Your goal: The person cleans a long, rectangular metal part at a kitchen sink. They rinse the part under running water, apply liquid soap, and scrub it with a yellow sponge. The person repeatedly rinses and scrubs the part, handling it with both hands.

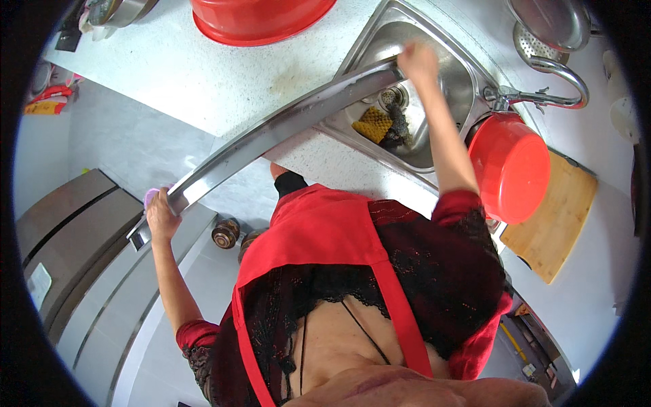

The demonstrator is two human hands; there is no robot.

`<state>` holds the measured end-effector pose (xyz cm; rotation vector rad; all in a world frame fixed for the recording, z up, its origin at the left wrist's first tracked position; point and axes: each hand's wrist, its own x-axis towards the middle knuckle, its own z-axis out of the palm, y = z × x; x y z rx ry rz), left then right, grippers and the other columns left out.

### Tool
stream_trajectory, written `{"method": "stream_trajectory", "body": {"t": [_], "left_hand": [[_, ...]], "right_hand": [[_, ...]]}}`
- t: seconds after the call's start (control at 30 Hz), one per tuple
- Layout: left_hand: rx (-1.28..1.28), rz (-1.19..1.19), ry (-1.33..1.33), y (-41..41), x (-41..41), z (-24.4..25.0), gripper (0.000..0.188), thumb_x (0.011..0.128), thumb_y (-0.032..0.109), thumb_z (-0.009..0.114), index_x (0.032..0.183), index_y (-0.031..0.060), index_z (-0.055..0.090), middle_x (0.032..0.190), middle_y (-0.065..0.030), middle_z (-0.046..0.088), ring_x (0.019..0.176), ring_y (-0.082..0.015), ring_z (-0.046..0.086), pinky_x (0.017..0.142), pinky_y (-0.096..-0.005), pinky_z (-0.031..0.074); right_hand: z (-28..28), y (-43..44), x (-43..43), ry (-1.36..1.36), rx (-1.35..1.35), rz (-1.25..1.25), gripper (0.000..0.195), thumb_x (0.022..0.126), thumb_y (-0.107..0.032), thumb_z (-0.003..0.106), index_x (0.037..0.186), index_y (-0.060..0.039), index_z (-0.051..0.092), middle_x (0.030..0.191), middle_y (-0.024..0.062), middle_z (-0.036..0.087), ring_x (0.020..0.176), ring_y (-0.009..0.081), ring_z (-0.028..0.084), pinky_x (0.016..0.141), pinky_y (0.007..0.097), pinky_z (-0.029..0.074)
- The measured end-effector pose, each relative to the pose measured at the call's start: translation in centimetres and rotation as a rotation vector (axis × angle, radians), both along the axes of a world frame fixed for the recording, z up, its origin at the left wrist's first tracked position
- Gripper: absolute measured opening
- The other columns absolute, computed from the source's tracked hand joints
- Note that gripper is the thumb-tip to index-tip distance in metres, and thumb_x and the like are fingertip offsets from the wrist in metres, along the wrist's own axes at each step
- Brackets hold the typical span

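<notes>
A long, narrow, shiny metal panel (285, 129) with raised edges slants from the sink down to the lower left, over the counter's edge. My left hand (161, 217) grips its lower end, out over the floor. Something purple (151, 196) shows behind those fingers; what it is I cannot tell. At the upper end, my right hand (419, 63) is closed around the panel above the sink and looks slightly blurred. Below it, in the stainless steel sink (450, 86), a yellow textured sponge (374, 123) lies beside a dark scouring pad (399, 127) near the drain.
A chrome faucet (539, 96) stands at the sink's right corner. An upturned red basin (519, 173) leans by a wooden cutting board (564, 219). Another red basin (259, 20) sits on the speckled counter (168, 76). A brown cabinet-like appliance (81, 224) stands at left, and a dark jar (226, 233) on the floor.
</notes>
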<state>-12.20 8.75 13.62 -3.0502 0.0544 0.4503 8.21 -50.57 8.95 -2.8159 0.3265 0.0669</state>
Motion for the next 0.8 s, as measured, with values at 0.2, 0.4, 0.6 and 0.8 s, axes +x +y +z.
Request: {"method": "stream_trajectory", "body": {"t": [0.2, 0.4, 0.6, 0.8], "left_hand": [[-0.011, -0.106, -0.009, 0.3, 2.3, 0.8, 0.045, 0.061, 0.001, 0.066, 0.1, 0.0055, 0.045, 0.085, -0.0157, 0.057, 0.085, -0.0364, 0.056, 0.075, -0.0433, 0.043], [-0.024, -0.098, 0.051, 1.9, 2.8, 0.0, 0.047, 0.056, 0.0, 0.063, 0.098, 0.0063, 0.043, 0.085, -0.0185, 0.057, 0.084, -0.0394, 0.056, 0.07, -0.0451, 0.044], [-0.065, -0.068, 0.215, 1.8, 4.0, -1.2, 0.043, 0.056, 0.001, 0.062, 0.096, 0.0063, 0.045, 0.086, -0.0191, 0.059, 0.087, -0.0393, 0.057, 0.073, -0.0441, 0.046], [-0.029, -0.076, 0.277, 2.7, 3.3, -4.5, 0.061, 0.055, 0.0, 0.061, 0.112, 0.004, 0.042, 0.097, -0.0221, 0.059, 0.093, -0.0398, 0.057, 0.078, -0.0435, 0.048]], "right_hand": [[-4.1, -1.5, -10.0, -0.243, 0.486, -0.066, 0.012, 0.077, -0.005, 0.064, 0.072, -0.0023, 0.054, 0.059, 0.0077, 0.059, 0.053, 0.0143, 0.057, 0.054, 0.0274, 0.048], [-5.1, -2.9, -13.6, -0.093, 0.425, 0.026, 0.006, 0.078, -0.005, 0.062, 0.077, -0.0024, 0.057, 0.062, 0.0067, 0.06, 0.058, 0.0165, 0.059, 0.058, 0.0278, 0.048], [-16.5, -0.4, -14.3, 0.333, 0.149, 0.678, 0.038, 0.075, 0.0, 0.053, 0.11, -0.0115, 0.062, 0.119, 0.0111, 0.055, 0.115, 0.0295, 0.048, 0.098, 0.0425, 0.037], [-17.5, 0.1, -12.7, 0.298, -0.11, 0.909, 0.036, 0.075, -0.011, 0.057, 0.111, -0.0127, 0.06, 0.125, 0.0082, 0.049, 0.116, 0.0278, 0.046, 0.099, 0.0454, 0.032]]}}
